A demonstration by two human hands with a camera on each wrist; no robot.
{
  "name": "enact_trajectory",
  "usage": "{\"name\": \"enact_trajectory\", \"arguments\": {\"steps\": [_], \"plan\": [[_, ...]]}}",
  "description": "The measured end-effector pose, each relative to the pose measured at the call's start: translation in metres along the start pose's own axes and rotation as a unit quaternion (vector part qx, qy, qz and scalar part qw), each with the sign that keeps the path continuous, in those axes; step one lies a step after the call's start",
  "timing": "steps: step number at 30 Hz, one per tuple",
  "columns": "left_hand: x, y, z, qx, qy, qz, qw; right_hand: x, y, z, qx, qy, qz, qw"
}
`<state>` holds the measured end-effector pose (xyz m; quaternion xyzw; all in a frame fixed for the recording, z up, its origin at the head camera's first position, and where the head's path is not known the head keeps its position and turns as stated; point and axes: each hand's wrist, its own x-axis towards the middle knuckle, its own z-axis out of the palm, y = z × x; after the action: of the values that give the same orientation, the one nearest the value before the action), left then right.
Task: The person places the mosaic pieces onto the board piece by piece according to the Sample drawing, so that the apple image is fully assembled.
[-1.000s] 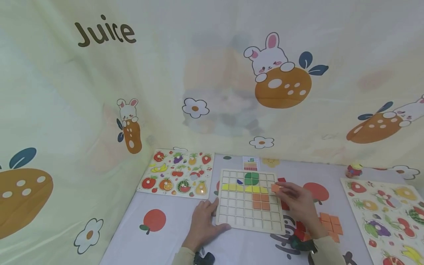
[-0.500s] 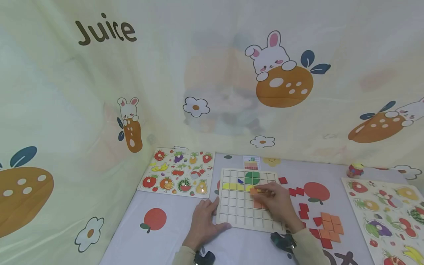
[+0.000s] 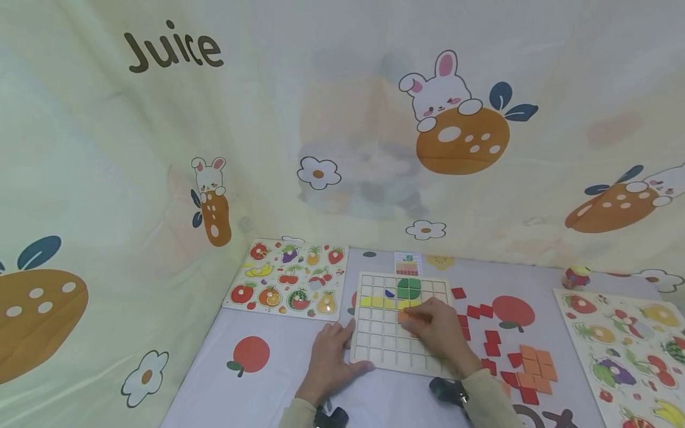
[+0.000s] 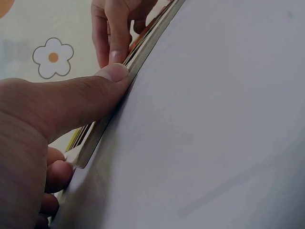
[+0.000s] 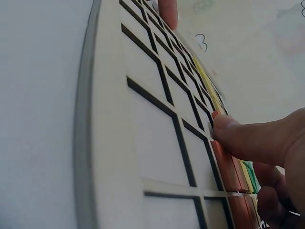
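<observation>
A pale square grid board [image 3: 374, 356] lies on the table. My left hand [image 3: 333, 359] grips its near left corner, the thumb [image 4: 109, 74] along the front edge and the fingers at the left side. With thumb and fingertips, my right hand [image 3: 441, 333] pinches a small orange square tile [image 3: 402, 316] over a cell just below the yellow row [image 3: 374, 302]. In the right wrist view, that orange tile [image 5: 215, 114] is at the thumb tip, beside orange tiles [image 5: 224, 164] set in the grid. Green pieces [image 3: 409, 288] and a blue piece [image 3: 389, 293] occupy upper cells.
Loose red tiles [image 3: 492, 349] and a cluster of orange tiles [image 3: 537, 362] lie right of the board. A small picture card [image 3: 408, 263] sits behind it. Fruit puzzle boards stand left [image 3: 333, 317] and right [image 3: 559, 300], with a little figurine [image 3: 578, 277] at the back right.
The right hand has carried the orange tile from the board's right side leftward to a cell below the yellow row. The left hand has stayed at the corner.
</observation>
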<state>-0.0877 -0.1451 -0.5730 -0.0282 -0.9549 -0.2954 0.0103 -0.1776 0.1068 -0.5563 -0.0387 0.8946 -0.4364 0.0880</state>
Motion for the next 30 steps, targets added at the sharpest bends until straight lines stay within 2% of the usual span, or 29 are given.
{"name": "enact_trajectory", "arguments": {"steps": [11, 22, 27, 30], "plan": [[0.001, -0.002, 0.002, 0.003, 0.002, 0.004, 1.0000, 0.001, -0.001, 0.002, -0.042, 0.022, -0.027, 0.9985], [0.000, 0.000, -0.001, 0.009, 0.000, 0.001, 1.0000, 0.001, 0.006, 0.003, -0.025, 0.028, -0.017, 0.9992], [0.000, 0.000, 0.001, 0.004, 0.003, -0.003, 1.0000, 0.000, 0.013, -0.012, -0.010, 0.035, -0.016, 0.9992], [0.000, 0.001, 0.001, 0.001, 0.005, -0.003, 1.0000, -0.003, 0.020, -0.035, -0.042, 0.057, -0.023, 0.9972]]}}
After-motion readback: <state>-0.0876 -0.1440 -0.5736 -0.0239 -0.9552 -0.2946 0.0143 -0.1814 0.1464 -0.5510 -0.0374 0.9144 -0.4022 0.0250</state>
